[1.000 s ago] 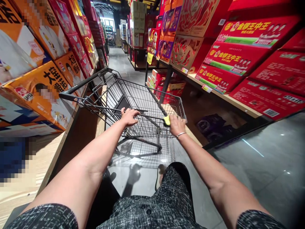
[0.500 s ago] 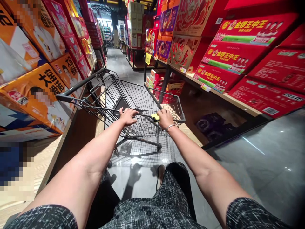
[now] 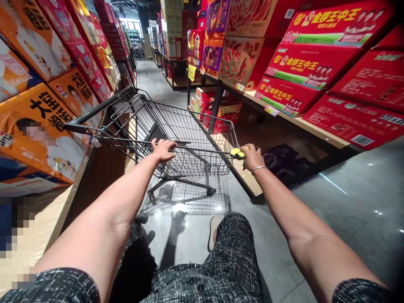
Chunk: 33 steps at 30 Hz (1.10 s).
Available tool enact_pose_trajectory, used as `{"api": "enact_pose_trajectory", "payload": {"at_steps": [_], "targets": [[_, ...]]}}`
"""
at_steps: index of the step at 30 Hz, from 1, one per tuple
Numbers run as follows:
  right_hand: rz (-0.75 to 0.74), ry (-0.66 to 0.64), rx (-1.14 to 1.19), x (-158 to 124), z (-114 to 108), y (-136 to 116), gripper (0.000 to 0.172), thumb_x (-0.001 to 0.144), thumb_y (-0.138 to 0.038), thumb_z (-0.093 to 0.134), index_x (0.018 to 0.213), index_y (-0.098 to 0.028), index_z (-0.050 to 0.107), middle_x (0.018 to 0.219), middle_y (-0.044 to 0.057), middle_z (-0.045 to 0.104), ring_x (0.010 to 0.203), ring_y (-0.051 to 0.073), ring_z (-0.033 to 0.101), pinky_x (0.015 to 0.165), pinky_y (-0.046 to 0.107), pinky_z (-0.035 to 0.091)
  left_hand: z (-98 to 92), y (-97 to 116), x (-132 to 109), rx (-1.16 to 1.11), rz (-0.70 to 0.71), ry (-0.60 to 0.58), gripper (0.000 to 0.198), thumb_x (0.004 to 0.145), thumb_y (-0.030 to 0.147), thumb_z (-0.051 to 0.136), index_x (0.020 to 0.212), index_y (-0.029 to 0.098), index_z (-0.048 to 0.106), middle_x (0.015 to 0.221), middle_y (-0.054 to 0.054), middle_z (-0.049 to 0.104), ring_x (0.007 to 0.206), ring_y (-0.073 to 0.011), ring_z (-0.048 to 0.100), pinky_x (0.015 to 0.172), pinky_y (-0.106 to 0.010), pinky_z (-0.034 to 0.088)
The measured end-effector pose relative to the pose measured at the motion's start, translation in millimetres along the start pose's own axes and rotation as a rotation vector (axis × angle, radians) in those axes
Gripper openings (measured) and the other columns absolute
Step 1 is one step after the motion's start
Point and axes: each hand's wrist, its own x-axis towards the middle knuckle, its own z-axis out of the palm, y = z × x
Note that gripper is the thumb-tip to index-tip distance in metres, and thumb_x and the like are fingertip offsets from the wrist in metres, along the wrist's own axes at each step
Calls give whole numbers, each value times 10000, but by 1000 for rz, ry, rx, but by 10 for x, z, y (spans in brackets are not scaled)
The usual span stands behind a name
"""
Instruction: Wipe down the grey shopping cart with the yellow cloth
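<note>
A black wire shopping cart stands tilted across my view, in front of my legs. My left hand is closed over the bar along its near side, the fingers curled loosely on the metal. At the cart's right end, my right hand is closed round a small yellow and black object. What kind of object it is I cannot make out, since the fingers cover part of it. It lies at the end of the near bar; whether it touches the wire is unclear. No goods show in the basket.
Orange cartons are stacked close on the left. On the right, red boxes fill a shelf, with purple packs beneath it. The grey tiled aisle runs ahead between the displays. My sandalled foot is below the cart.
My right hand has moved right, away from my left hand, carrying the yellow and black object to the cart's right end. My left hand stays on the bar; the view has shifted slightly.
</note>
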Motion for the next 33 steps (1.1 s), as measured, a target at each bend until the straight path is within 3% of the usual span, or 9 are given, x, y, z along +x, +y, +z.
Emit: {"api": "enact_pose_trajectory", "payload": {"at_steps": [3, 6, 14, 17, 19, 22, 26, 28, 33], "targets": [[63, 103, 105, 87, 74, 16, 554, 784, -98, 546, 1303, -269, 636, 1488, 105, 456, 1201, 303, 495, 1004, 449, 439, -16, 10, 42, 18, -22, -6, 419, 786, 332, 631, 1204, 342, 656, 1208, -21, 695, 1314, -324, 487, 1215, -605, 91], [-3, 63, 143, 120, 145, -229, 558, 780, -70, 539, 1293, -265, 638, 1465, 88, 489, 1231, 278, 503, 1075, 460, 413, -17, 22, 43, 12, -26, -2, 401, 790, 320, 627, 1188, 350, 663, 1186, -14, 703, 1309, -325, 496, 1211, -606, 104], [-46, -41, -25, 26, 92, -656, 431, 853, -104, 535, 1243, -253, 641, 1294, 120, 583, 1135, 305, 486, 823, 400, 515, -36, 5, -8, 74, -32, -24, 464, 815, 348, 626, 1278, 342, 651, 1312, -51, 648, 1392, -355, 444, 1236, -639, 82], [-24, 34, -27, -72, 170, -700, 451, 877, -92, 482, 1283, -235, 618, 1326, 140, 571, 1154, 320, 471, 810, 421, 530, 0, 197, -34, 153, -23, -40, 617, 806, 350, 673, 1415, 329, 580, 1551, -104, 480, 1519, -416, 284, 1226, -711, -5], [-13, 119, 5, -168, 274, -719, 475, 868, -76, 468, 1296, -220, 614, 1354, 153, 561, 1175, 332, 453, 820, 439, 533, 72, 440, -56, 160, 97, -55, 734, 806, 334, 689, 1511, 347, 487, 1631, -89, 399, 1563, -409, 203, 1230, -714, -59], [-11, 255, 63, -330, 477, -707, 516, 837, -58, 475, 1308, -210, 618, 1394, 155, 541, 1212, 338, 419, 894, 476, 514, 227, 844, -83, 103, 293, -115, 762, 857, 361, 638, 1579, 308, 398, 1591, -91, 456, 1520, -341, 318, 1272, -644, -41], [-49, 392, 121, -598, 871, -610, 565, 845, -70, 462, 1361, -240, 620, 1424, 125, 521, 1302, 326, 380, 1088, 512, 418, 387, 1108, -113, 42, 241, -36, 625, 852, 366, 616, 1466, 280, 539, 1379, -98, 596, 1368, -328, 471, 1257, -616, 103], [-109, 340, 127, -778, 1158, -559, 545, 867, -87, 454, 1347, -265, 641, 1433, 111, 531, 1340, 318, 377, 1134, 502, 384, 417, 1106, -141, 1, 247, -17, 551, 839, 358, 618, 1385, 290, 598, 1285, -76, 627, 1319, -310, 497, 1246, -581, 144], [-149, -31, 92, -1206, 1893, -549, 441, 858, -96, 495, 1192, -270, 722, 1379, 135, 619, 1253, 355, 477, 1024, 550, 436, 425, 1033, -256, -30, 264, -35, 535, 808, 337, 637, 1340, 290, 605, 1272, -61, 632, 1318, -314, 490, 1241, -572, 115]]}}
